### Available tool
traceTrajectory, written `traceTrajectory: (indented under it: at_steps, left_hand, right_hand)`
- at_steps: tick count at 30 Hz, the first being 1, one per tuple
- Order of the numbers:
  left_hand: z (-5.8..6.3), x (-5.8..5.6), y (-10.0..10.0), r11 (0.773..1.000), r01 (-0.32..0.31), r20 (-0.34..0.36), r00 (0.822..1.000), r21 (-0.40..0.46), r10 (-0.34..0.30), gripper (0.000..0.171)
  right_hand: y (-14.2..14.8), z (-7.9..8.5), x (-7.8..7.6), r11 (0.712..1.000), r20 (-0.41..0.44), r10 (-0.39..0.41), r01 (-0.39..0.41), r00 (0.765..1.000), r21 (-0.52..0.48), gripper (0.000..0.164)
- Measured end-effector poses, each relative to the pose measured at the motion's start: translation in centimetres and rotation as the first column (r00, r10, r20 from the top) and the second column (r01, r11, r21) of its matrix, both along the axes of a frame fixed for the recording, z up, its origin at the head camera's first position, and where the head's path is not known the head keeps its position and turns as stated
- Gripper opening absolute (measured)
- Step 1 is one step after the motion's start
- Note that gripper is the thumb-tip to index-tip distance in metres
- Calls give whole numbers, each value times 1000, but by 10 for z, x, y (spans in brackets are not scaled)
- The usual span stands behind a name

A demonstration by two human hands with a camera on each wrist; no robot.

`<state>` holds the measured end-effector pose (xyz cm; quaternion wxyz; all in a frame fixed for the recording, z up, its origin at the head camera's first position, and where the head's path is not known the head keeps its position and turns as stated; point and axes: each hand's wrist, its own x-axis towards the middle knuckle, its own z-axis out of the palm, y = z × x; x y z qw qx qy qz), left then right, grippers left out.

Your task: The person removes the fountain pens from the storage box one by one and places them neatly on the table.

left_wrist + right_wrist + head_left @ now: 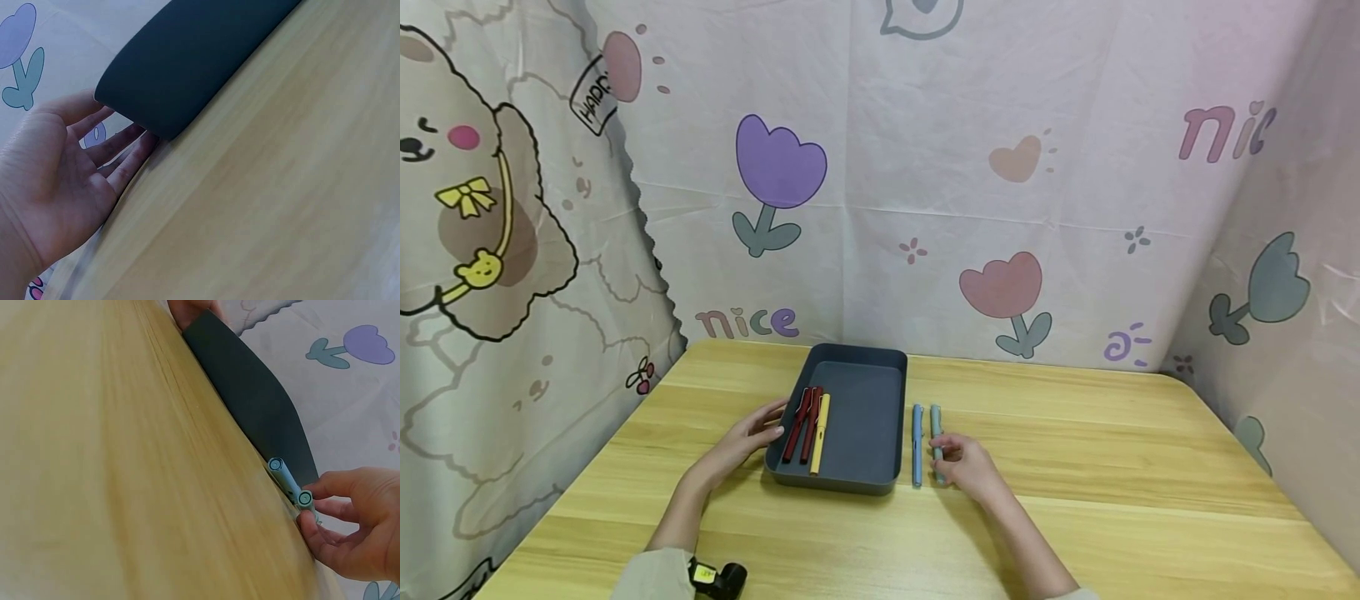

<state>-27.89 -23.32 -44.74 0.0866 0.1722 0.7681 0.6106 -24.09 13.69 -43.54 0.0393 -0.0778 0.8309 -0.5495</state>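
A dark grey tray (865,482) lies on the table with two dark red pens (797,427) and a yellow pen (820,435) inside, along its left part. My left hand (747,437) touches the tray's left wall with fairly straight fingers; in the left wrist view, the fingertips meet the tray's side (181,69). To the right of the tray, a blue pen (917,446) and a green pen (936,419) lie side by side on the table. My right hand (966,468) pinches the green pen between thumb and fingers, and its end (305,499) shows in the right wrist view.
The wooden table (1120,467) reaches back to a patterned cloth (910,167) hanging behind it and at both sides. A black device with a yellow label (705,573) is strapped at my left wrist.
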Motion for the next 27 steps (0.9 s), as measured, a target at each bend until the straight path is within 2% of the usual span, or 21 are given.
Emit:
traceTrajectory:
  at_steps: [15, 27]
  left_hand:
    - [0, 0, 0, 1000, -1, 0, 1000, -14, 1, 57]
    - [-1, -2, 0, 1000, -20, 17, 1000, -4, 20, 57]
  right_hand:
    - [1, -5, 0, 999, -56, 21, -19, 998, 34, 28]
    - [2, -5, -1, 999, -51, 20, -18, 999, 43, 28]
